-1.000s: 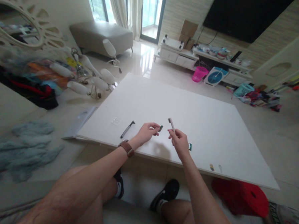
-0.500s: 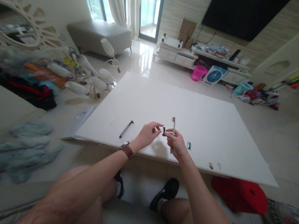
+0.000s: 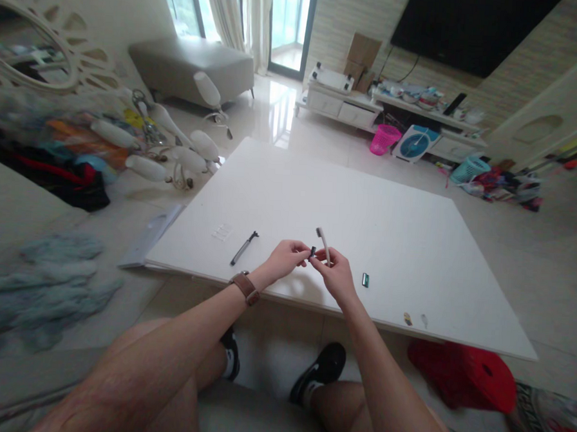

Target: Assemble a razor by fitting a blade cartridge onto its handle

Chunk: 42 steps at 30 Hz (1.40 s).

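My left hand point(image 3: 289, 257) has its fingertips closed on one side of a small black razor head point(image 3: 312, 251). From the other side, the thumb and fingertips of my right hand point(image 3: 337, 274) pinch the same piece. A pale toothbrush point(image 3: 324, 241) with dark bristles is also held in my right hand, its head up and leaning left. Left of my hands, a grey and black razor handle point(image 3: 243, 249) lies on the white table point(image 3: 319, 185). A small green and black piece point(image 3: 365, 280), like another razor head, lies to the right.
Small clear plastic pieces point(image 3: 222, 232) lie at the table's left. Near its right front edge are a small brown and yellow item point(image 3: 407, 319) and a clear bit point(image 3: 424, 320). A red stool point(image 3: 473, 377) stands below the right front edge; a white lamp fixture point(image 3: 176, 152) is beyond the left.
My left hand has moved right and closed its fingers on the razor head. The toothbrush in my right hand has tilted to the left.
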Each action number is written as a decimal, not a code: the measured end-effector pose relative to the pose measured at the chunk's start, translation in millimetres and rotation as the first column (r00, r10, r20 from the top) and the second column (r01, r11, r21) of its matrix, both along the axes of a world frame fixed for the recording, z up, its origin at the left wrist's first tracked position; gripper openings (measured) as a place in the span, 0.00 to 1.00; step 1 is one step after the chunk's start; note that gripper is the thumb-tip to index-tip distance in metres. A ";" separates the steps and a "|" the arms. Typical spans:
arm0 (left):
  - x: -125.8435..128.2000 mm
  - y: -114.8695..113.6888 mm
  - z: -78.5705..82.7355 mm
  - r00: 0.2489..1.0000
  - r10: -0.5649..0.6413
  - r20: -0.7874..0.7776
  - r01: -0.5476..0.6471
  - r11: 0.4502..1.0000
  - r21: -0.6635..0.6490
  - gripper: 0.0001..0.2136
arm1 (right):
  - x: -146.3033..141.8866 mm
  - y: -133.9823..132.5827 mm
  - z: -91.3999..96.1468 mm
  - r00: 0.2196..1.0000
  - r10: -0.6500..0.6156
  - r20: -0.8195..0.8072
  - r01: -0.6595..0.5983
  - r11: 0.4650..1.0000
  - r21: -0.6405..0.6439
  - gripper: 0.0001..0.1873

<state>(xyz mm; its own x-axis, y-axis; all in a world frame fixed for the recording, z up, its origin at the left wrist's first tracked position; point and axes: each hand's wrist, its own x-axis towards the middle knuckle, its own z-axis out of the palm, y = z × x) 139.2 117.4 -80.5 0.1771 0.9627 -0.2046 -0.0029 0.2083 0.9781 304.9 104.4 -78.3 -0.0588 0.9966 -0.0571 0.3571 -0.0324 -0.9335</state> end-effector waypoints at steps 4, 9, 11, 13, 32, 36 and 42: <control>-1.3 -0.1 2.6 0.995 0.077 0.065 -0.073 0.996 -0.060 0.08 | 4.8 -1.7 11.1 0.995 -0.024 0.092 0.015 0.996 0.091 0.24; -2.8 0.1 6.2 0.984 0.145 0.107 -0.137 0.987 -0.082 0.07 | 13.7 -1.9 14.8 0.950 0.061 0.307 -0.098 0.989 0.107 0.26; -2.9 0.3 6.8 0.983 0.161 0.085 -0.156 0.986 -0.065 0.07 | 15.9 -1.6 14.9 0.922 0.006 0.386 -0.064 0.988 0.138 0.26; -3.0 0.6 6.6 0.983 0.177 0.055 -0.174 0.983 -0.065 0.07 | 17.1 -1.3 15.2 0.898 -0.104 0.428 0.021 0.981 0.195 0.26; -2.7 -0.9 6.1 0.989 0.149 0.015 -0.148 0.988 -0.050 0.07 | 18.8 -1.2 16.4 0.863 -0.171 0.476 0.069 0.972 0.224 0.26; -2.1 -1.2 7.1 0.990 0.142 0.024 -0.141 0.989 -0.037 0.07 | 20.1 -0.9 19.3 0.910 -0.031 0.413 -0.048 0.983 0.179 0.27; -3.1 0.3 6.8 0.990 0.142 0.029 -0.140 0.989 -0.037 0.09 | 31.2 2.8 20.2 0.885 -0.194 0.424 0.104 0.969 0.225 0.27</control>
